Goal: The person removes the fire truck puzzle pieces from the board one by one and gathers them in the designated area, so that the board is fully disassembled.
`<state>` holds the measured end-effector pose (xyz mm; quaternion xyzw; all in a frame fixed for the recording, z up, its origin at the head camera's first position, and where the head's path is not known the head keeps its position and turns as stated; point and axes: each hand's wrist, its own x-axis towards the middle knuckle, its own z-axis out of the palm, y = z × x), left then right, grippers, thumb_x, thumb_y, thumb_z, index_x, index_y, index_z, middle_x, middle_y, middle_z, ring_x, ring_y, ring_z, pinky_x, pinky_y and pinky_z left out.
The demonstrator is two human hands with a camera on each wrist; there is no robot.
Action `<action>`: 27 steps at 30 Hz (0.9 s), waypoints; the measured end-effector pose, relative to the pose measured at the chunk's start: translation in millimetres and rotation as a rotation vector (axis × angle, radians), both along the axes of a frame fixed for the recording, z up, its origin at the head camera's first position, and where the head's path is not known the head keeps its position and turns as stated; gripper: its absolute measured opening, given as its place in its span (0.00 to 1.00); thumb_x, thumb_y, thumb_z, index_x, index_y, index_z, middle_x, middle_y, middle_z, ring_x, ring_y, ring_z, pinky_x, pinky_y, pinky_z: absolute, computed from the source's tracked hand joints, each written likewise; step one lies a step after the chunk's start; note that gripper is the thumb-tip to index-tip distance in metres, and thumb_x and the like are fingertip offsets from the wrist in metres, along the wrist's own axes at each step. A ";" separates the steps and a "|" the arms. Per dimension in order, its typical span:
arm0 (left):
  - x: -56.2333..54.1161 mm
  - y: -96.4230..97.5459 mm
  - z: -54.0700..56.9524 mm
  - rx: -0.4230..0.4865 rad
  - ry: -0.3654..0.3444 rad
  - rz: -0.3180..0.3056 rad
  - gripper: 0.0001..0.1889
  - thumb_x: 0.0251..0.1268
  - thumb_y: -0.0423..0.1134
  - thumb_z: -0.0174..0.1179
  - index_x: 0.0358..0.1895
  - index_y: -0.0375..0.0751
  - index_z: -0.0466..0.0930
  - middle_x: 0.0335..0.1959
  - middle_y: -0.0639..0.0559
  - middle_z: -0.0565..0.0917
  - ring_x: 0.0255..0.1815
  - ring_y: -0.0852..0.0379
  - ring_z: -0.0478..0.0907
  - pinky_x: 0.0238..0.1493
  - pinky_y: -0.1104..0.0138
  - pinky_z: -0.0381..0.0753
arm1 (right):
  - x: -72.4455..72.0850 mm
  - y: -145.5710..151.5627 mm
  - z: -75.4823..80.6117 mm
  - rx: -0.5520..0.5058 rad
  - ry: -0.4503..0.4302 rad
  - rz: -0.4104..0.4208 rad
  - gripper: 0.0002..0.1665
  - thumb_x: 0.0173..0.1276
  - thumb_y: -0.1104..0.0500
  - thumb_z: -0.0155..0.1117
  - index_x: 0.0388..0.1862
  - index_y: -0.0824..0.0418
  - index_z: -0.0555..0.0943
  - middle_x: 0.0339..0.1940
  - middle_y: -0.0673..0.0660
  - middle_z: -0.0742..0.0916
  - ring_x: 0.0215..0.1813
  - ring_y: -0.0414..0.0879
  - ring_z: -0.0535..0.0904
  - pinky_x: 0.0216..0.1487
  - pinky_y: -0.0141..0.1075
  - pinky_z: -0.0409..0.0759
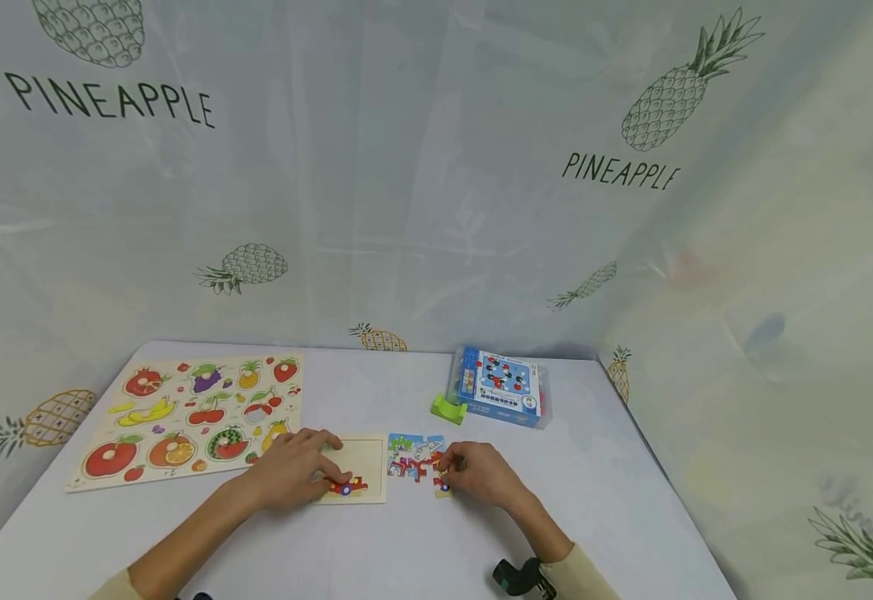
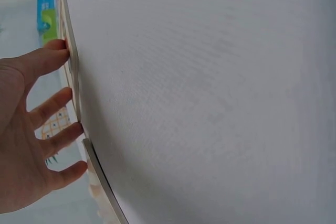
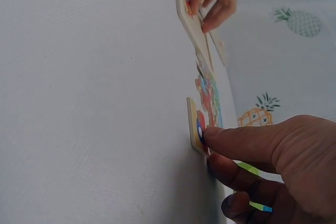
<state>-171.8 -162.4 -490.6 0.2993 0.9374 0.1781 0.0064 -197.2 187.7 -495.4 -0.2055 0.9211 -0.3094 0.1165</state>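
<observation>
My left hand (image 1: 297, 471) lies over a small wooden puzzle tray (image 1: 367, 457), its fingers spread in the left wrist view and the fingertips along the tray. A red vehicle picture (image 1: 354, 484) shows on the tray's lower part, partly under the thumb. Just right of the tray lie joined jigsaw pieces (image 1: 406, 450) in blue, green and red. At their right end, my right hand (image 1: 479, 473) pinches a jigsaw piece (image 3: 193, 124) between thumb and index finger. That piece bears a blue wheel with a white centre over a yellow edge; the thumb hides part of it.
A large fruit puzzle board (image 1: 204, 417) lies on the white table (image 1: 376, 554) to the left. Behind the right hand are a green curved block (image 1: 448, 408) and a blue boxed set (image 1: 502, 385). A pineapple-print curtain (image 1: 421, 183) hangs behind and to the right.
</observation>
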 end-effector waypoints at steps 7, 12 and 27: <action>2.3 -0.8 -0.3 -0.004 -0.021 0.006 0.09 0.62 0.43 0.70 0.42 0.65 0.91 0.60 0.49 0.79 0.62 0.39 0.72 0.56 0.33 0.68 | -0.8 -1.5 -2.3 0.004 -0.008 -0.006 0.03 0.64 0.59 0.72 0.35 0.53 0.84 0.28 0.43 0.81 0.31 0.38 0.74 0.32 0.31 0.73; 3.0 -2.6 -1.8 -0.001 -0.012 0.005 0.11 0.60 0.43 0.71 0.44 0.67 0.90 0.59 0.50 0.79 0.61 0.39 0.73 0.56 0.32 0.68 | -2.6 -10.7 1.3 -0.017 0.019 0.004 0.03 0.65 0.57 0.72 0.35 0.51 0.84 0.27 0.42 0.82 0.29 0.36 0.74 0.29 0.30 0.72; 1.4 -4.4 -10.5 0.008 -0.009 0.038 0.18 0.56 0.44 0.74 0.51 0.59 0.85 0.57 0.56 0.80 0.61 0.42 0.74 0.54 0.35 0.71 | 0.5 -95.5 -2.4 -0.036 0.054 0.152 0.09 0.62 0.58 0.73 0.43 0.56 0.88 0.26 0.40 0.80 0.29 0.31 0.72 0.31 0.26 0.72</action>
